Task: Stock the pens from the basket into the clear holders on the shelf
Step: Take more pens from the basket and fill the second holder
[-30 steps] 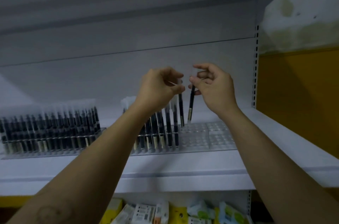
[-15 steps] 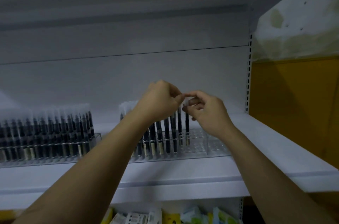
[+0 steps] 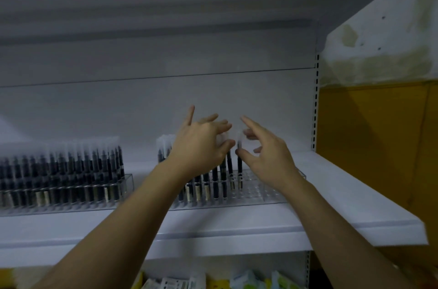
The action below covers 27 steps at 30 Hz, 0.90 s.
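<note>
Head cam: your left hand and right hand both hang over the right clear holder on the white shelf, fingers spread, gripping nothing. The newest pen stands upright in its slot, just off your right thumb at 9 o'clock. Further out at 9 o'clock, the left holder is packed with pens.

White shelf bears two clear holders (pen-filled).
</note>
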Tool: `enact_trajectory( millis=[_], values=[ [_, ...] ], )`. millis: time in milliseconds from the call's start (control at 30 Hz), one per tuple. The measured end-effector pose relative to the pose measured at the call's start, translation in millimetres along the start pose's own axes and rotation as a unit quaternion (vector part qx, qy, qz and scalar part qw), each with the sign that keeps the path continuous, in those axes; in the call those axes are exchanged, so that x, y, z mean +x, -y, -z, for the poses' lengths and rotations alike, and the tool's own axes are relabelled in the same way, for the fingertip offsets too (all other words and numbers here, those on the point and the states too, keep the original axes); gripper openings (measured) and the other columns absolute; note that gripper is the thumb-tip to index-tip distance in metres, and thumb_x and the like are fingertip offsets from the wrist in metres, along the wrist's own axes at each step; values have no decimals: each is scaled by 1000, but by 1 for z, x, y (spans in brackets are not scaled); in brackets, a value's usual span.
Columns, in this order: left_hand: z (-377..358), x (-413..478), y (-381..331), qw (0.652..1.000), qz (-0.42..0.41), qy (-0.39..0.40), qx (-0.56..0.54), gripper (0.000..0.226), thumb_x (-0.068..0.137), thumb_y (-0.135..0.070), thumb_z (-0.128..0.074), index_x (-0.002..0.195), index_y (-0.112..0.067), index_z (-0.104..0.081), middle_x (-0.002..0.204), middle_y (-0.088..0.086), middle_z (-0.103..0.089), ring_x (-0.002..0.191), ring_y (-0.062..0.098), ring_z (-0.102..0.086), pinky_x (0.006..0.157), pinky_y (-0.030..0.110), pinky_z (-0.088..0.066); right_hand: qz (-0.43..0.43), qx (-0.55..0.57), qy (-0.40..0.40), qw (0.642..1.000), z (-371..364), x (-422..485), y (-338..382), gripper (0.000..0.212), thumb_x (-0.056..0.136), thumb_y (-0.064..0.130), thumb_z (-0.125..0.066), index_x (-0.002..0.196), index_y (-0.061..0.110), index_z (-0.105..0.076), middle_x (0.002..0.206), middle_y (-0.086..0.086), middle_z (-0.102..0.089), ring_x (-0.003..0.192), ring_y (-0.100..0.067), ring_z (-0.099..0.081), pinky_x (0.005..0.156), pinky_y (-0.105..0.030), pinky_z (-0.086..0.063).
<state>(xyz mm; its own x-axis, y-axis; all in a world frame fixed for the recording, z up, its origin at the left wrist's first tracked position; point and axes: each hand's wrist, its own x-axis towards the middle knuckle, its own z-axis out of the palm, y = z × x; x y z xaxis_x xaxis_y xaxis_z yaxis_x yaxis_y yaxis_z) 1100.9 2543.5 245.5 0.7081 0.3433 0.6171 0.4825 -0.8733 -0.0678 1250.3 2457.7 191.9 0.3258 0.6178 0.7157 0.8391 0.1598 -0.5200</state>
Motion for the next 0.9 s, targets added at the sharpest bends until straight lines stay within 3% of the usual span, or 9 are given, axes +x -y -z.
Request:
enact_trajectory(
  millis=[133, 267, 500, 767, 900],
  values=[
    [5, -15, 0, 998, -26, -50, 4, 58, 93, -48, -52, 145, -25, -41, 147, -8, -45, 142, 7, -29, 120, 39, 12, 24, -41, -4, 999, 13, -3, 14, 63, 89, 33, -68, 145, 35, -39, 140, 9, -49, 125, -10, -46, 105, -31, -42],
    [16, -32, 1, 997, -32, -65, 9, 63, 92, -50, -53, 146, -22, -38, 149, -5, -43, 141, 9, -32, 120, 37, 12, 38, -72, 17, 996, 19, -9, 34, 64, 88, 36, -68, 145, 33, -39, 143, 10, -45, 129, -9, -43, 105, -23, -34],
    [38, -97, 16, 997, -8, -73, -10, 64, 91, -45, -59, 146, -20, -38, 148, -1, -44, 141, 13, -34, 122, 39, 0, 83, -84, 56, 991, 4, -35, 87, 64, 88, 36, -68, 145, 30, -40, 145, 9, -44, 131, -11, -41, 110, -30, -35],
    [35, -214, 48, 994, 90, -59, -8, 66, 87, -57, -49, 139, -17, -50, 138, 2, -55, 130, 19, -48, 118, 39, -17, 130, -37, 145, 980, -64, -102, 129, 62, 90, 37, -66, 146, 30, -39, 148, 10, -41, 136, -9, -35, 114, -31, -31],
    [25, -280, 52, 987, 155, -45, -17, 63, 89, -54, -54, 141, -20, -46, 141, 0, -52, 133, 19, -44, 116, 28, -12, 127, 3, 190, 974, -106, -156, 131, 53, 92, 36, -63, 141, 29, -45, 143, 10, -46, 130, -7, -40, 106, -21, -33]
  ],
)
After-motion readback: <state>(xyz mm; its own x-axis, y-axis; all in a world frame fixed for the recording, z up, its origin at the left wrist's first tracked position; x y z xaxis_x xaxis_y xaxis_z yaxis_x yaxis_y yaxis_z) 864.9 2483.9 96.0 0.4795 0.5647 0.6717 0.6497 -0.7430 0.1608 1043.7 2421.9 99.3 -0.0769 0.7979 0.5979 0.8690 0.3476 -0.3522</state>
